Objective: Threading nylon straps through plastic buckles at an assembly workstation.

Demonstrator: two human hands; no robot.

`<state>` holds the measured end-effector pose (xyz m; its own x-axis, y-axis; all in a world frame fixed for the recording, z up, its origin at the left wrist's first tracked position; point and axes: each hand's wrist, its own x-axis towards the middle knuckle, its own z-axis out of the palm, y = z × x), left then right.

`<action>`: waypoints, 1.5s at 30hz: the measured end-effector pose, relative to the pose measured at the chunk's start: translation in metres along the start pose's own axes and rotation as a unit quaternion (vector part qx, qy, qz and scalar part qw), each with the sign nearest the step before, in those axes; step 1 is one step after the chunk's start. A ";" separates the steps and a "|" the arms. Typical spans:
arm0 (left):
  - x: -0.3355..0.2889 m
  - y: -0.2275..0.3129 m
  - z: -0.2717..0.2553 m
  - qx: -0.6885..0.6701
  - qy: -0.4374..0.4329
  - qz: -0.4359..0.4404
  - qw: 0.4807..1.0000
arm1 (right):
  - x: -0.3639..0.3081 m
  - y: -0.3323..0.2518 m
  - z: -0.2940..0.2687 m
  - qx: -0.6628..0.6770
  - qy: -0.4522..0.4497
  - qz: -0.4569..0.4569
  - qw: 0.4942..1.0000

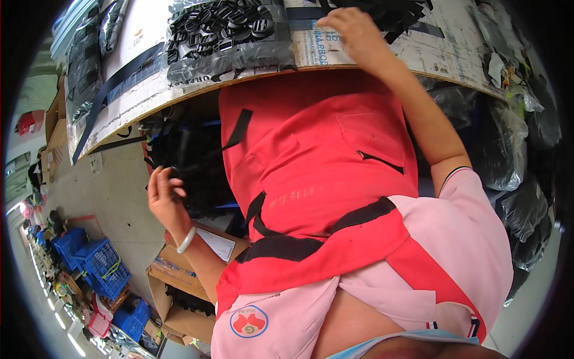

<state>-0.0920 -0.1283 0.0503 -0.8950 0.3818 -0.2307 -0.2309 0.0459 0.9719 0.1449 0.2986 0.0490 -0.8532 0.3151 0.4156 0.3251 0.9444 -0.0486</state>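
Observation:
My left hand (165,194) hangs in front of the table's left part, beside the red apron. Its fingers are curled round a small black piece (176,174), blurred and partly hidden by the fingers. Over the table's far edge side my right hand (357,37) reaches left with its fingers loosely stretched and nothing visible in them. A heap of black straps (397,13) lies just beyond that hand. Left of it, a clear plastic bag (281,51) carries many black plastic buckles (218,27).
The white worktop (137,90) has a curved-looking front edge. A black strap (110,84) hangs over its left corner. Black material (191,155) fills the space below. Cardboard boxes (179,269) and blue crates (101,266) stand on the floor; plastic bags (505,146) lie at right.

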 end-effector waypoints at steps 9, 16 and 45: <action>0.005 -0.065 0.048 -0.253 -0.133 -0.156 0.945 | 0.008 0.030 -0.007 -0.013 -0.028 0.022 0.999; -0.009 -0.051 0.116 -0.298 -0.274 -0.202 0.892 | -0.008 -0.084 -0.052 0.396 -0.198 0.006 0.897; -0.044 -0.057 0.151 0.064 -0.240 0.235 0.940 | -0.042 -0.151 0.000 0.832 -0.266 0.365 0.322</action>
<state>0.0180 -0.0078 0.0121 -0.6043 0.7585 0.2439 0.2223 -0.1335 0.9658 0.1316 0.1429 0.0393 -0.8903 0.0632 -0.4510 0.2273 -0.7964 -0.5604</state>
